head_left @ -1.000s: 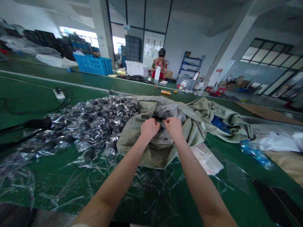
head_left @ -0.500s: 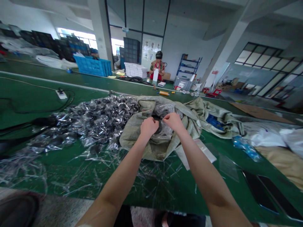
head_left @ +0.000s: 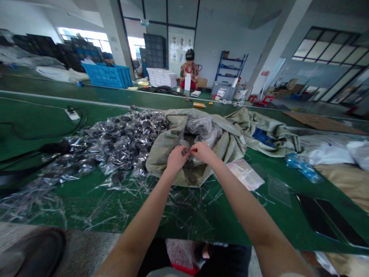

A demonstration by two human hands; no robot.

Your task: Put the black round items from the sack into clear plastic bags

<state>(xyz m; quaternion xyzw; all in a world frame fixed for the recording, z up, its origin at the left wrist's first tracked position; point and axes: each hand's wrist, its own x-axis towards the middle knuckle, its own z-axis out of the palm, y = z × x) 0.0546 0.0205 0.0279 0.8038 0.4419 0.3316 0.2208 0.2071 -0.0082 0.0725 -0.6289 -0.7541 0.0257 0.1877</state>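
Note:
My left hand [head_left: 176, 157] and my right hand [head_left: 202, 151] meet over the mouth of an open grey-green woven sack [head_left: 161, 151]. The fingers of both are closed in a pinch, fingertips almost touching. A small dark bit shows between them, too small to name. Crumpled clear plastic [head_left: 198, 126] fills the sack's opening just beyond my hands, with something dark inside it. To the left of the sack lies a big heap of dark roundish pieces wrapped in clear plastic [head_left: 115, 140].
Thin plastic strips [head_left: 100, 213] litter the green table's near edge. On the right are flat plastic bags [head_left: 246, 175], two dark phone-like slabs [head_left: 317, 217], blue plastic [head_left: 302, 168] and another sack [head_left: 276, 144]. A co-worker [head_left: 188, 71] holds a white box across the table.
My hands have come closer together, the right one moving left and down, so the fingertips now nearly meet. The whole view has shifted slightly. The co-worker still holds the white box.

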